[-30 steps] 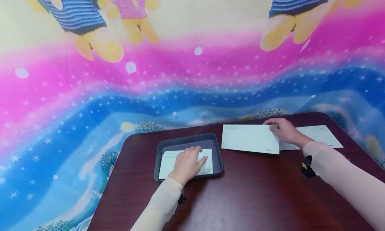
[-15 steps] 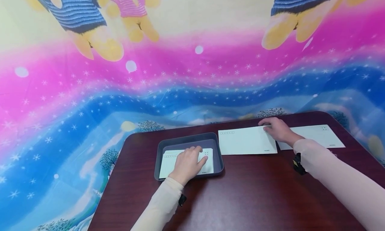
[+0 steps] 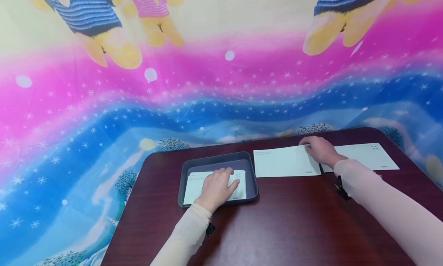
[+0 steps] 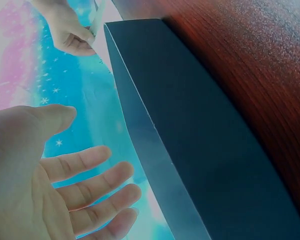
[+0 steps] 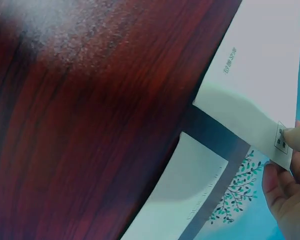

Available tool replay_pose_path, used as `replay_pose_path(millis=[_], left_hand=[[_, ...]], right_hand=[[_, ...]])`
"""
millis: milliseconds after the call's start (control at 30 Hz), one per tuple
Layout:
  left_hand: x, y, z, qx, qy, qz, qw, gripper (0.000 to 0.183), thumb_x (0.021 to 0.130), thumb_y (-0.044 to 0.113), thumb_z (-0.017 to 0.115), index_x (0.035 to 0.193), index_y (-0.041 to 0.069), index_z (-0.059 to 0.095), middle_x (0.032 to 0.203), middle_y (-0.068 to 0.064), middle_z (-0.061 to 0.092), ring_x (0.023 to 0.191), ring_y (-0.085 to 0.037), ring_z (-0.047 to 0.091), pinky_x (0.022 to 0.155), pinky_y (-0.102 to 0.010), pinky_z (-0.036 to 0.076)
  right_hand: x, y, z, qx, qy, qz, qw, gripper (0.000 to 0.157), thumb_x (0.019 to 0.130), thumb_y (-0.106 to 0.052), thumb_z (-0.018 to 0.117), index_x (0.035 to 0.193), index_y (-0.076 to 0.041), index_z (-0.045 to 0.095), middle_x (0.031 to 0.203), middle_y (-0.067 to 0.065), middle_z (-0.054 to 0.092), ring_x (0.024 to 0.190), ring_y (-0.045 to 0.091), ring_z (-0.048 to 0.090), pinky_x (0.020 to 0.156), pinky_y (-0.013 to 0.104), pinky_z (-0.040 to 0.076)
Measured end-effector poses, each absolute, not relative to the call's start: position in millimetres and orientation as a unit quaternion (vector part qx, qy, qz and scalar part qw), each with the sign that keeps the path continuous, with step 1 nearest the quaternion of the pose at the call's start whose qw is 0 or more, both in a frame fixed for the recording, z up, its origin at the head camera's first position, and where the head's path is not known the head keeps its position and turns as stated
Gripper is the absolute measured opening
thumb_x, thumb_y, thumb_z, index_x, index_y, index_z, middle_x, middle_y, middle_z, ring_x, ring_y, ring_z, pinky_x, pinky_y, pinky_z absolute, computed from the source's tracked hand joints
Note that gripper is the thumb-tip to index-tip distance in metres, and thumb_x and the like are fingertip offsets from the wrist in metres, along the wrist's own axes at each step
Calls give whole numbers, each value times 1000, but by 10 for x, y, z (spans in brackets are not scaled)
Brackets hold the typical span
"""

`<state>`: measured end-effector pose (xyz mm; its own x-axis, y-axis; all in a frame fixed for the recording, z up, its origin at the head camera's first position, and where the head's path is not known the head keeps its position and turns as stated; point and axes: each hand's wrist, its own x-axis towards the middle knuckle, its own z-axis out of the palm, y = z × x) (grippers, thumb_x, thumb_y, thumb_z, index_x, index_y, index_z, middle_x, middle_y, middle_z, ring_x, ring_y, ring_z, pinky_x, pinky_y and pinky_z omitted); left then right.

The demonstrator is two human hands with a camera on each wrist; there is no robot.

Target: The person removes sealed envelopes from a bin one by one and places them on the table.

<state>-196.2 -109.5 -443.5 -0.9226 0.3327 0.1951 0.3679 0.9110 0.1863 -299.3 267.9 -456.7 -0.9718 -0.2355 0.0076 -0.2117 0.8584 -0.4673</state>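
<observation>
My right hand (image 3: pixel 322 150) pinches the top right corner of a white envelope (image 3: pixel 283 163) between thumb and fingers. In the right wrist view the thumb lies over the printed stamp box and the envelope (image 5: pixel 260 60) bends up towards that corner. A second envelope (image 3: pixel 363 158) lies just to the right, partly behind the hand and sleeve. My left hand (image 3: pixel 216 187) hovers over a grey tray (image 3: pixel 221 165) that holds a stack of envelopes (image 3: pixel 194 191). Its fingers are spread and loosely bent, holding nothing, as the left wrist view shows beside the tray wall (image 4: pixel 180 125).
The dark reddish wooden table (image 3: pixel 283 220) has rounded back corners. Behind it hangs a colourful cloth (image 3: pixel 207 73) printed with bears and snowflakes. The tray's right wall stands close to the held envelope's left edge.
My right hand has brought the envelope slightly left and down flatter to the table. It overlapped the second envelope before, and a narrow gap now shows between them. My left hand has stayed put.
</observation>
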Motion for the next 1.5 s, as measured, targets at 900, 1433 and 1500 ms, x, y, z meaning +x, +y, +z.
replay_pose_path(millis=[900, 1433, 1500], left_hand=[[-2155, -991, -4476, -169, -979, -106, 44, 37, 100, 43, 60, 119, 14, 69, 111, -5, 75, 99, -22, 71, 80, -40, 58], [-2210, -725, -4446, -198, -974, -99, 38, 38, 101, 45, 58, 121, 14, 68, 107, -1, 74, 91, -17, 70, 71, -32, 57], [-2209, -699, -4443, -200, -974, -97, 39, 38, 101, 45, 58, 121, 14, 68, 106, -2, 74, 90, -17, 70, 69, -32, 57]], right_hand=[[-3069, 2612, -4783, -122, 969, -211, 29, 33, 99, 0, 55, 131, 3, 62, 132, 30, 61, 118, 50, 58, 92, 60, 51], [-3074, 2624, -4800, -119, 971, -202, 38, 34, 99, 0, 54, 132, 3, 61, 132, 31, 60, 123, 53, 50, 92, 61, 50], [-3076, 2624, -4802, -119, 972, -201, 36, 33, 99, 1, 53, 132, 3, 60, 131, 31, 60, 123, 53, 50, 91, 61, 50]])
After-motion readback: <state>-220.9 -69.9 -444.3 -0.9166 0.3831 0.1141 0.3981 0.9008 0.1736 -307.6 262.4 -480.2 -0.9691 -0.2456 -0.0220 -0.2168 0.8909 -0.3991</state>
